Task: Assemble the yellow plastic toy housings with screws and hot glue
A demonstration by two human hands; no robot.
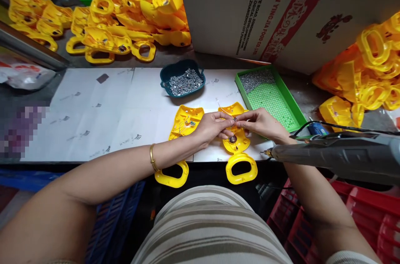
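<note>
Two yellow plastic shells with loop handles lie on the white sheet at the table's front edge: the left shell (184, 124) and the right shell (238, 147). My left hand (214, 125) and my right hand (261, 123) meet over the right shell, fingers pinched together on a small part with thin wires at its top. A round metal disc (232, 139) sits in that shell just below my fingers. What exactly is pinched is too small to name.
A dark teal dish (183, 82) of small screws stands behind the shells. A green tray (271, 97) with screws lies to the right. A grey electric screwdriver (337, 155) hangs at the right. Piles of yellow shells (125, 10) fill the back left and right. A cardboard box (281, 6) stands behind.
</note>
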